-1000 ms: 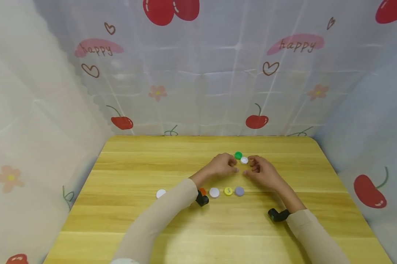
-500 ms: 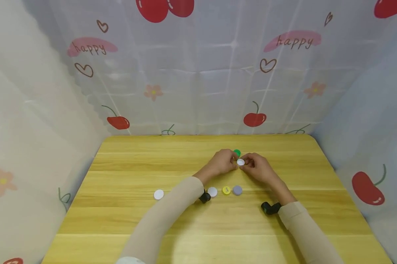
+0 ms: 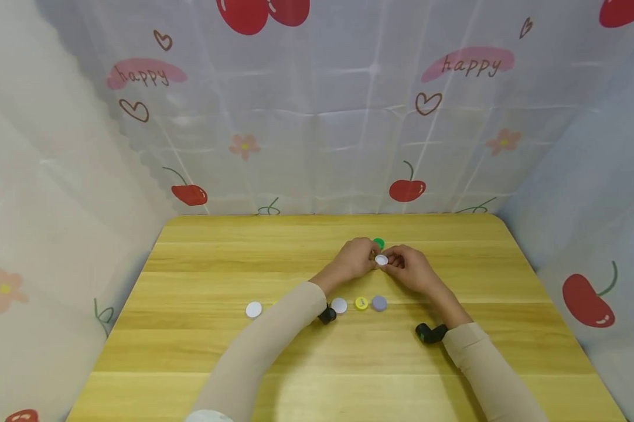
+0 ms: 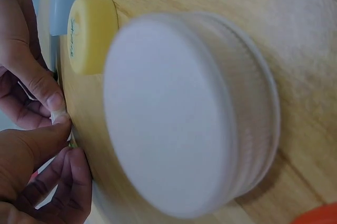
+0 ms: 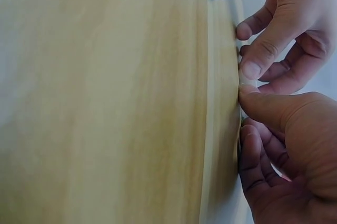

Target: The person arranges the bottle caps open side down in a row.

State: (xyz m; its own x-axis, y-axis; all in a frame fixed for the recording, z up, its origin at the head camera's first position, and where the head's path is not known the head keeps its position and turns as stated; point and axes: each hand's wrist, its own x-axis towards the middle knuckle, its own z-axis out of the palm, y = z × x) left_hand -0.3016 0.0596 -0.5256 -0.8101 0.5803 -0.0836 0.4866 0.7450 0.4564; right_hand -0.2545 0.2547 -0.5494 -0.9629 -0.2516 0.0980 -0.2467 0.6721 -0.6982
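A small white bottle cap (image 3: 381, 259), hollow side up, is held between the two hands near the back of the table. My right hand (image 3: 412, 269) pinches its right edge with thumb and fingers. On the other edge, my left hand (image 3: 353, 259) grips it, the thumb (image 4: 59, 124) meeting the right thumb at the cap in the left wrist view. Just behind the fingers lies a green cap (image 3: 378, 242), partly covered by the left hand. From the right wrist, both thumbs close on the cap, which the fingers mostly hide.
A row of caps lies nearer on the wooden table (image 3: 401, 375): white (image 3: 339, 305), yellow with writing (image 3: 361, 303) and purple (image 3: 379, 303). Another white cap (image 3: 254, 309) sits left of the left sleeve (image 3: 275, 328). An orange cap (image 4: 318, 216) shows at the left wrist view's corner.
Both hands have closed in on the white cap, taken hold of it and shifted it slightly left and nearer, away from the green cap. The left sleeve now covers the orange cap in the head view.
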